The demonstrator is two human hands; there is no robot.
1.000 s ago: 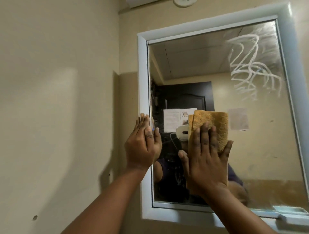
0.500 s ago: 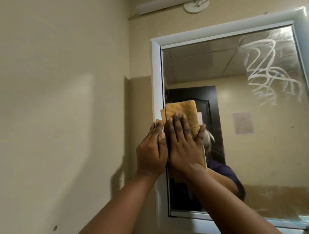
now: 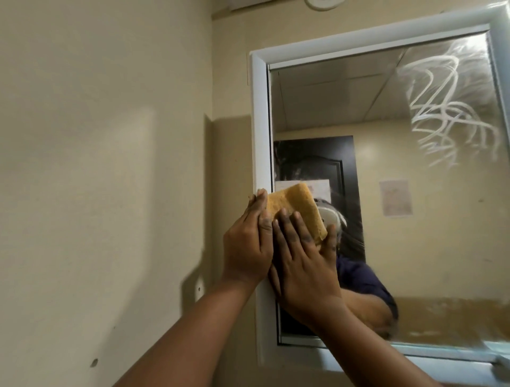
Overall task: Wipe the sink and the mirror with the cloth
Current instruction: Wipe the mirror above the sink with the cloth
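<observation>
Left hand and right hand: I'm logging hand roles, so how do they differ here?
The left hand rests bare on the white mirror frame; the right hand presses the yellow cloth on the glass. The left sits nearer the wall, the right further in. Both have straight fingers pointing upward.

cloth (image 3: 296, 210) partly hidden, perhaps folded

i see a beige wall (image 3: 105, 165) with a small dark mark (image 3: 94, 362) low on it. a round white fixture (image 3: 324, 3) sits at the top edge, cut off. reflected: a dark door (image 3: 317, 163), a ceiling (image 3: 331, 96), and a paper (image 3: 396, 201) stuck on the far wall.
</observation>
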